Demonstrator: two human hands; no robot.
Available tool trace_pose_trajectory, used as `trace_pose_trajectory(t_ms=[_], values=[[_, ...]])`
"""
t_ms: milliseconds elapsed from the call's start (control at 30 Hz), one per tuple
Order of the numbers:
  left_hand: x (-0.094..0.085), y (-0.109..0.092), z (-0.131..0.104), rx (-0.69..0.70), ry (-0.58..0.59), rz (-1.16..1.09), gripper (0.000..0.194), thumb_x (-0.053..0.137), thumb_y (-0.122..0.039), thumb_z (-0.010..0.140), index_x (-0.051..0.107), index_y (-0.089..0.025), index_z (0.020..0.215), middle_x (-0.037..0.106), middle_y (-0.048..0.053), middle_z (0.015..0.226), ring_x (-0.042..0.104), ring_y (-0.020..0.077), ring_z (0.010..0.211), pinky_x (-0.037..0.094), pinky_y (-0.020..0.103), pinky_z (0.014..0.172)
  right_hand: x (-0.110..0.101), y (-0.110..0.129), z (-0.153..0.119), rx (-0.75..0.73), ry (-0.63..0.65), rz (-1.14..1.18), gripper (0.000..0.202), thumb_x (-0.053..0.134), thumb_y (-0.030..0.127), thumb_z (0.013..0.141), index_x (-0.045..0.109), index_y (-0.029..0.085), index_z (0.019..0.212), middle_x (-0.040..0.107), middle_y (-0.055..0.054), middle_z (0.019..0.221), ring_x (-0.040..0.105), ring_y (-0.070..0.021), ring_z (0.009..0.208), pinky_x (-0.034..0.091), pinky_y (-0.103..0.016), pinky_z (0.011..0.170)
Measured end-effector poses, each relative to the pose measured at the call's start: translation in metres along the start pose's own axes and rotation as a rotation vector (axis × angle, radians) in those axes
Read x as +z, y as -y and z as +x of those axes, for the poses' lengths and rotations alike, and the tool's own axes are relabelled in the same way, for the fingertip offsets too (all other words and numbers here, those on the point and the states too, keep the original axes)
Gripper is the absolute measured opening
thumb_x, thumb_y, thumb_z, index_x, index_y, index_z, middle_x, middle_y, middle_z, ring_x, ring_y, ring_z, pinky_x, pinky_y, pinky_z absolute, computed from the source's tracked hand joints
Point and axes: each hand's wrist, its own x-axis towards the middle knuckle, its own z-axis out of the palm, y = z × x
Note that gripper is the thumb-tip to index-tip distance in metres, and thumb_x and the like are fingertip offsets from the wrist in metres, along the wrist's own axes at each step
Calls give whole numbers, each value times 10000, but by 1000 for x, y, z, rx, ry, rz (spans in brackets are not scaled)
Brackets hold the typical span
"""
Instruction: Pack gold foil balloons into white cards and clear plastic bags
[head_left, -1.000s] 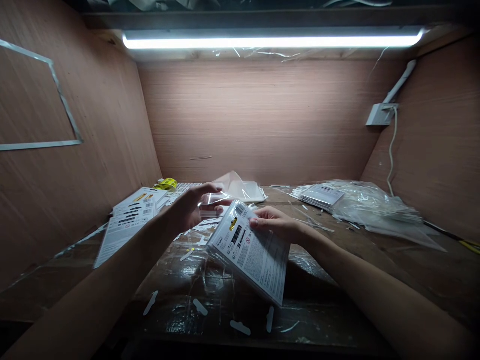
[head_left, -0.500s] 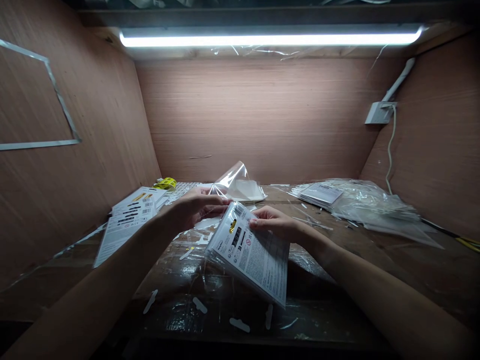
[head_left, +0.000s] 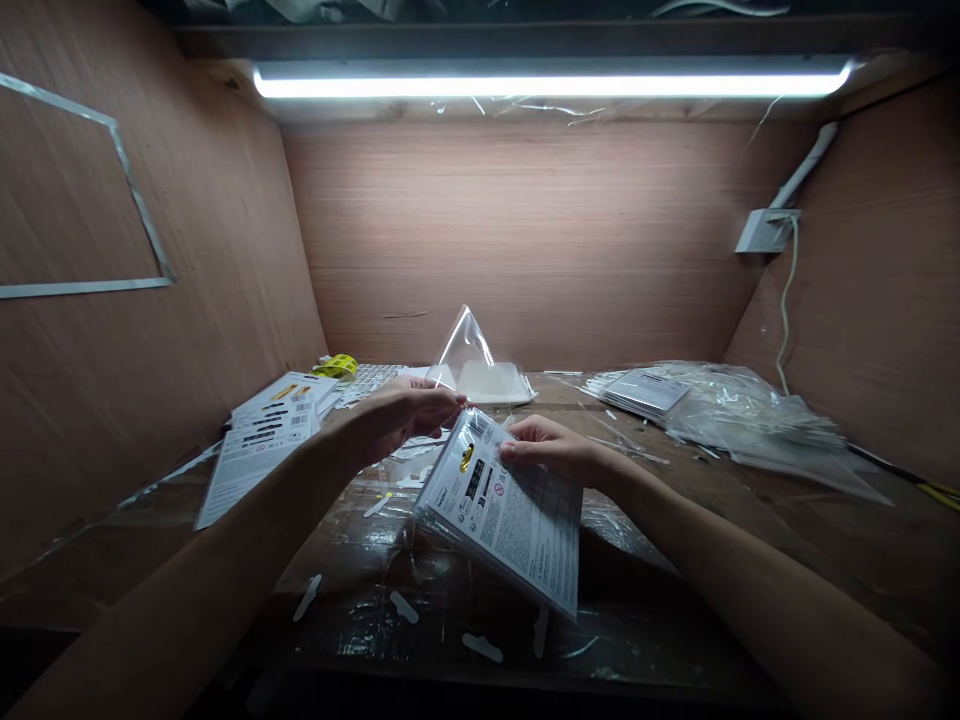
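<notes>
My right hand (head_left: 546, 449) grips a printed card pack (head_left: 504, 525) in clear plastic by its upper right side, thumb on the printed back. The pack is tilted, with a yellow patch in its hanger slot. At its top corner, my left hand (head_left: 411, 412) is closed, with thumb and fingertips pinching the clear plastic film (head_left: 463, 345) that rises in a peak behind. Exactly where the film joins the pack is hidden by the fingers.
Printed cards (head_left: 259, 450) lie fanned at left, near a yellow label roll (head_left: 335, 366). Clear bags (head_left: 750, 420) and a stack of packs (head_left: 646, 392) are at right. Small white cut-outs (head_left: 482, 647) are scattered in front. Wooden walls (head_left: 510, 230) enclose the table beneath a tube light (head_left: 555, 86).
The clear film has shifted left and now stands in a sharper peak. My left fingertips have moved slightly to the right at the pack's top corner. My right hand keeps its grip.
</notes>
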Motion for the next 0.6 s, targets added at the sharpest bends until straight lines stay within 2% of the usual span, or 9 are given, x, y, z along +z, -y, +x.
trace_pose_trajectory(t_ms=[100, 333, 533, 600], values=[[5, 2, 0, -10, -18, -30, 277, 868, -313, 680, 768, -110, 839, 733, 117, 859, 651, 173, 750, 496, 301, 723, -1, -1, 0, -6, 19, -15, 353, 775, 457, 842, 750, 113, 917, 751, -91, 900, 712, -164, 825, 562, -298, 796], [14, 1, -3, -13, -77, -22, 292, 897, -311, 640, 737, -112, 781, 685, 65, 741, 581, 123, 628, 414, 254, 585, -3, -4, 2, -22, 57, -59, 328, 730, 434, 895, 746, 114, 964, 739, -103, 956, 706, -170, 865, 549, -307, 831], [10, 3, 1, -66, -136, -80, 373, 857, -438, 691, 721, -117, 823, 750, 149, 903, 657, 197, 717, 442, 281, 596, -1, 0, 2, -1, 47, -95, 357, 738, 468, 879, 747, 120, 956, 737, -104, 970, 697, -174, 870, 548, -323, 846], [8, 1, 1, -73, -141, -80, 363, 854, -430, 688, 720, -120, 820, 755, 163, 937, 663, 211, 731, 450, 289, 596, 0, 1, 2, 0, 43, -109, 378, 738, 491, 870, 745, 121, 946, 735, -99, 953, 691, -172, 861, 547, -321, 836]])
